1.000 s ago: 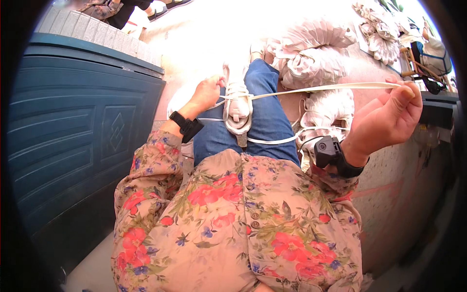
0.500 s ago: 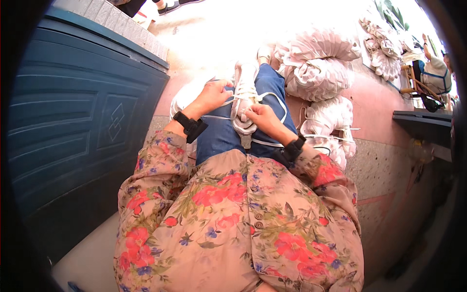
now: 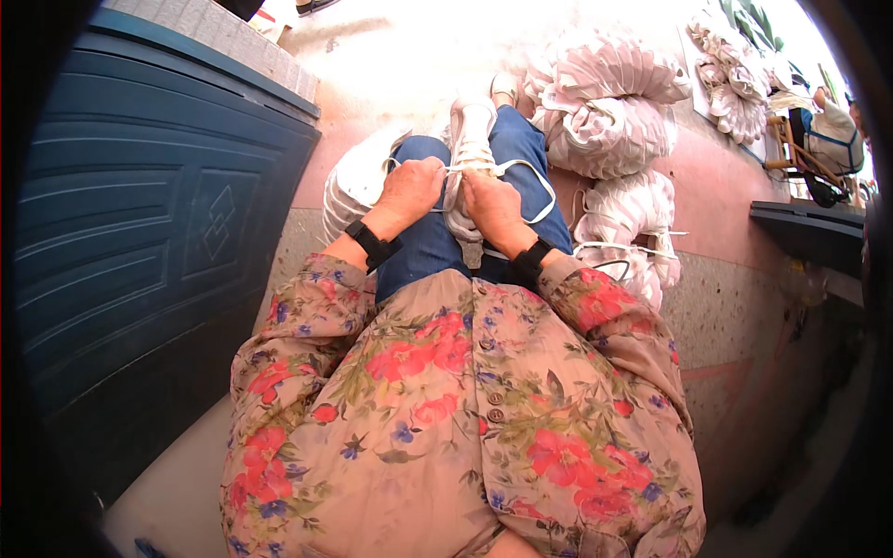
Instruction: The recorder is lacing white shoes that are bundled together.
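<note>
A white lace-up shoe lies lengthwise between my thighs, on blue jeans. My left hand is closed at the shoe's left edge, pinching a white shoelace. My right hand lies over the near part of the shoe, its fingers curled in at the lacing and holding lace too. Part of the shoelace loops out loosely over my right thigh. The fingertips and the near end of the shoe are partly hidden behind my hands. Each wrist wears a black band.
Tied bundles of white shoe pieces are stacked on the floor at my right, and a smaller bundle sits nearer. Another white bundle rests by my left leg. A blue panelled door stands at left. Someone sits far right near a wooden chair.
My hands have come closer together over the lacing. The right one moved up and left, now covering more of the shoe; the left has closed at the shoe's edge.
</note>
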### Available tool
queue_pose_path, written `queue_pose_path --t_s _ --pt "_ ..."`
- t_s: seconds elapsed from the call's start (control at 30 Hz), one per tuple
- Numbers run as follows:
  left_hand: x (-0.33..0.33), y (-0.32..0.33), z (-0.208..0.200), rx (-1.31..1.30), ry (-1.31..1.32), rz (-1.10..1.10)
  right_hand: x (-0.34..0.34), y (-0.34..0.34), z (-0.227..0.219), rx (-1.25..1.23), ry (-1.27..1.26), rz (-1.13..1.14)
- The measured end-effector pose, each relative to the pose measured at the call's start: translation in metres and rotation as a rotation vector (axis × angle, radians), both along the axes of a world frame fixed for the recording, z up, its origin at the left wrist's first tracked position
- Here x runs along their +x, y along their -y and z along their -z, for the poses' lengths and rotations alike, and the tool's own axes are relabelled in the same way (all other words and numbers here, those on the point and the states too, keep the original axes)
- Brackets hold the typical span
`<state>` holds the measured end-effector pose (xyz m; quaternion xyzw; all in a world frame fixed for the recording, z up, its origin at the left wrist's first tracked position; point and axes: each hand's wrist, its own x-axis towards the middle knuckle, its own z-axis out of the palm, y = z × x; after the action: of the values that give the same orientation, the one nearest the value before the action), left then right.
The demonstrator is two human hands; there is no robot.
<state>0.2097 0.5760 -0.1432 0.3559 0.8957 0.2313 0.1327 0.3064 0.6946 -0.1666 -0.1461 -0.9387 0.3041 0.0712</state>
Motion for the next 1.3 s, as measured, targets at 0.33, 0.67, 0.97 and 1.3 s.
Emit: queue_pose_path --t_s 0.33,0.67,0.97,1.3 --pt "0.005 -0.003 -0.001 -0.002 0.012 -0.009 -0.007 -0.009 0.0 -0.039 -0.024 -0.068" --pt "0.01 -0.006 -0.001 -0.085 -0.09 0.02 -0.004 -0.013 0.011 0.088 0.017 -0.086" --pt "0.006 -0.008 -0.004 -0.184 -0.196 -0.039 -0.015 -0.005 0.003 0.152 -0.035 -0.205" --pt "-0.013 0.003 -0.005 -0.04 -0.091 -0.315 0.015 -0.07 -0.073 -1.521 0.082 0.051"
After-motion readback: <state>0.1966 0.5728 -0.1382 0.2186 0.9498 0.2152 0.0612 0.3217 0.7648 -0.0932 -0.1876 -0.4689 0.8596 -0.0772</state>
